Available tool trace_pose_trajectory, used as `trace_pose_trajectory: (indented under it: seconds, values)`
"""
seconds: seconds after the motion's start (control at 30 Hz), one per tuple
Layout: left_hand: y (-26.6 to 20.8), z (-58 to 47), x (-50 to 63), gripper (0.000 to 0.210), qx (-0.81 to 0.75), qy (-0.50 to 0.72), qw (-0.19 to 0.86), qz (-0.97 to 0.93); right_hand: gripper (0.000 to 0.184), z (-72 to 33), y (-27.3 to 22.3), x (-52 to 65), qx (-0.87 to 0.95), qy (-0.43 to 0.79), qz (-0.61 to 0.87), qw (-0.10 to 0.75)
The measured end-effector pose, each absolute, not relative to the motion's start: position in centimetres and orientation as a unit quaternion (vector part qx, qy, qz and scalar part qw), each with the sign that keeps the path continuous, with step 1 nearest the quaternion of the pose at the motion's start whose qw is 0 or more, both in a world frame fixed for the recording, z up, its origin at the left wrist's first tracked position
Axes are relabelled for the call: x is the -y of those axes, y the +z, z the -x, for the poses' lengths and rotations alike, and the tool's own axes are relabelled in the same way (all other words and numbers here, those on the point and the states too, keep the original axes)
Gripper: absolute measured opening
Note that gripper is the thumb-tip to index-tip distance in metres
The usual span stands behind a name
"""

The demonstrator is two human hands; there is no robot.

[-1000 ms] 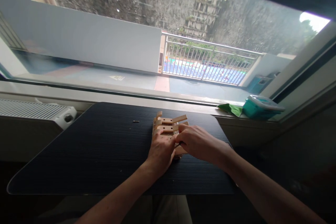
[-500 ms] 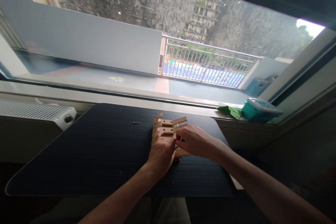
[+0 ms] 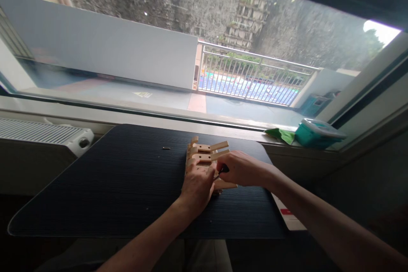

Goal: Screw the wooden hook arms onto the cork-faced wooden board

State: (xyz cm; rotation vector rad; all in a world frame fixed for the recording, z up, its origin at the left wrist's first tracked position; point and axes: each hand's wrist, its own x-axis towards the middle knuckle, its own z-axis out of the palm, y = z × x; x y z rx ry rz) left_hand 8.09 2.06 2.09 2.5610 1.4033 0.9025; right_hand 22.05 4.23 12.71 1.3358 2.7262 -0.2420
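Note:
A light wooden assembly [image 3: 204, 148] with slats jutting to the right and dark holes lies on the black table. My left hand [image 3: 198, 182] is closed over its near part, thumb and fingers pressing on the wood. In my right hand [image 3: 237, 168] is a small screwdriver [image 3: 224, 169] with a dark handle, gripped in closed fingers. Its thin shaft points left and down to the assembly beside my left thumb. The spot where the tip meets the wood is hidden by my left hand. A small screw [image 3: 166, 148] lies on the table left of the assembly.
The black table [image 3: 105, 187] stands below a window sill. On the sill at right are a teal box with a clear lid [image 3: 318, 132] and a green cloth-like piece [image 3: 280, 134]. A white radiator [image 3: 47, 136] is at left, and a white-and-red card [image 3: 288, 214] shows at the table's right edge.
My right hand has shifted slightly right and turned, so the screwdriver's dark handle now shows. My left hand stays on the assembly. More of the card shows under my right forearm.

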Motion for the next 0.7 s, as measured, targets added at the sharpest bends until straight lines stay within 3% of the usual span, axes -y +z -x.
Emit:
trace_pose_trajectory:
  seconds: [0.17, 0.27, 0.57, 0.7]
  values:
    - [2.2, -8.1, -2.1, 0.041, -0.464, 0.291, 0.037, -0.836, 0.018, -21.6, 14.1, -4.0, -0.888, -0.056, -0.443, 0.109]
    - [2.1, -8.1, -2.1, 0.047, -0.460, 0.295, 0.032, -0.837, 0.011, -21.1, 15.1, -4.0, -0.896, -0.036, -0.418, 0.148]
    - [1.8, -8.1, -2.1, 0.039, -0.455, 0.300, 0.023, -0.838, 0.029, -20.6, 14.4, -4.0, -0.891, -0.002, -0.440, 0.114]
    - [1.8, -8.1, -2.2, 0.045, -0.449, 0.306, 0.022, -0.839, 0.018, -20.8, 14.8, -4.0, -0.883, -0.010, -0.451, 0.130]
